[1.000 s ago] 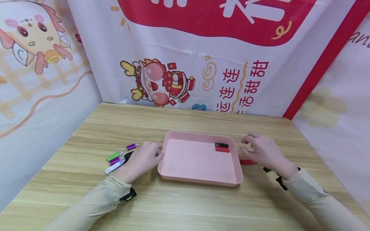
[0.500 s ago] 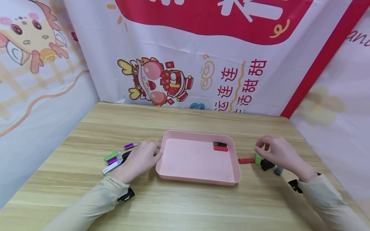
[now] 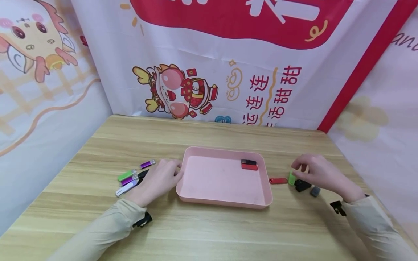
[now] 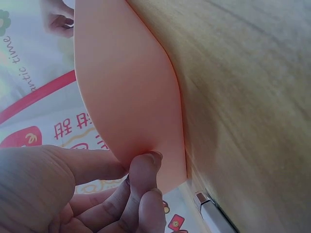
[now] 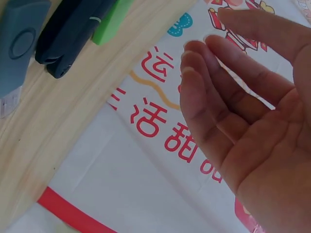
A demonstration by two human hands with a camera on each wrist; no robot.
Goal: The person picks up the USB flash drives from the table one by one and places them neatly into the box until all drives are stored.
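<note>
touched tray [image 3: 215,179] with left hand [image 3: 163,177], could not tell grip; with right hand [image 3: 317,172] wide, empty near green stick [image 3: 291,179], risked, through haste, nudging black stick [image 3: 303,185].

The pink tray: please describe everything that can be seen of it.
The pink tray is shallow and rectangular, with rounded corners and low walls; it looks like smooth plastic. It lies flat on the wooden table, open side up. Inside, toward the far right corner, are a black stick and a red stick side by side. The left hand touches its left wall; whether it pinches the rim is unclear.
</note>
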